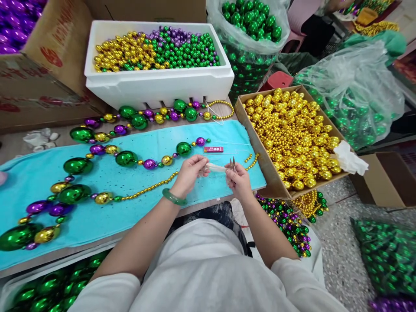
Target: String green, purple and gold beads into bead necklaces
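Note:
A whitish bundle of thin string [217, 167] stretches between my two hands above the blue towel [227, 130]. My left hand [192, 172], with a green bangle [174, 197] at its wrist, pinches one end. In my right hand [238, 177] is a small pair of scissors [232, 164], blades pointing up and away; its fingers also meet the string's other end. A strand of green, purple and gold beads [126, 158] curves over the towel to the left. Its thin gold bead chain [149, 186] runs behind my left hand. A small dark red box [213, 149] lies just beyond my hands.
A white foam box [159, 82] of small beads stands at the back. To the right, a cardboard box [260, 160] holds gold beads. Another bead strand [139, 121] lies along the foam box. Bags of green beads [250, 60] stand behind, and finished-looking bead strands [286, 221] hang below right.

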A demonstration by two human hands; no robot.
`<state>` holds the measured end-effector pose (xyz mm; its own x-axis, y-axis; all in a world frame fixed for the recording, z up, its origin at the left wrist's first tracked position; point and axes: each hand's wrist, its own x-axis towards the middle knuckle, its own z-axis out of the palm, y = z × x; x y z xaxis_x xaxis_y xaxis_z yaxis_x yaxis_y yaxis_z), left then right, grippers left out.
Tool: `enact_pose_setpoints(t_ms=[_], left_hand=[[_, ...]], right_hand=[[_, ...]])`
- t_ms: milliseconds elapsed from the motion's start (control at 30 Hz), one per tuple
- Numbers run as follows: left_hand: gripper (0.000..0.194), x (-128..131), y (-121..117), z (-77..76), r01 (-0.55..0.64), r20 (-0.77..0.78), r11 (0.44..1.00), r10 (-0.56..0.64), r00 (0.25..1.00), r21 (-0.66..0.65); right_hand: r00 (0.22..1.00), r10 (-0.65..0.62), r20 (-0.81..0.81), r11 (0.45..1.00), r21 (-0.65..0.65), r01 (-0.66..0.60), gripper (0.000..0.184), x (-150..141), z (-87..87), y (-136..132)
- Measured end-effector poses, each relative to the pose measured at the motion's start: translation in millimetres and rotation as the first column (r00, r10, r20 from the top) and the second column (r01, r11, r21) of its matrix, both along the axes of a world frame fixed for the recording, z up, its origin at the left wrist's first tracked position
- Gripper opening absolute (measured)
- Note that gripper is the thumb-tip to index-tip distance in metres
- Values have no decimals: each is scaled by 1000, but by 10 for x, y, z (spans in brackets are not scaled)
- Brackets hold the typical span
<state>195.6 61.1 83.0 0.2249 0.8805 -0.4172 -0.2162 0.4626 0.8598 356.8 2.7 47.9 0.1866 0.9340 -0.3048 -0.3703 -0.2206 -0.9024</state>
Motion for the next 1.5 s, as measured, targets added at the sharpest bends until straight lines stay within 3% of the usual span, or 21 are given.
enact_pose_setpoints(t_ms=[67, 133, 233, 333, 467, 533, 633, 700, 800, 1000, 1500], left_hand=[[16, -12, -13, 27, -18, -112, 987, 37, 993, 161], [17, -25, -6, 69, -29, -121, 969, 60, 991, 245], [17, -31, 29, 146, -38, 102, 991, 25, 994, 128], [17, -21, 70, 211, -43, 354, 998, 53, 934, -35], [16, -11, 100, 224, -58, 440, 997, 73, 895, -49], [15, -12, 94, 211, -34, 354, 997, 9, 935, 64], [12, -17, 57, 211, 40, 78, 953, -66, 995, 300], [6, -22, 25, 237, 93, -70, 904, -70, 995, 418], [4, -38, -8, 285, 148, -171, 851, -70, 983, 504], [13, -86, 7, 255, 245, -290, 755, -76, 954, 608], [16, -73, 12, 303, 466, -448, 641, -206, 870, 610]], right_hand=[[991, -72, 117, 996, 62, 65, 29, 36, 38, 24], [956, -135, 260, 985, 141, 101, 30, 65, 103, 32], [927, -58, 371, 989, 145, 4, 30, 66, 213, 0], [913, 87, 397, 984, 109, -141, 33, 9, 305, -66], [907, 134, 400, 974, 114, -194, 28, -82, 412, -126], [923, 138, 358, 975, 115, -191, 31, -99, 459, -128], [947, 150, 284, 980, 83, -181, 39, -82, 501, -106], [956, 166, 242, 981, 58, -185, 42, -57, 508, -85], [961, 199, 193, 977, 35, -210, 41, -25, 498, -64], [956, 253, 148, 967, 3, -256, 38, -4, 476, -80], [961, 238, 144, 971, -30, -236, 31, 101, 465, -45]])
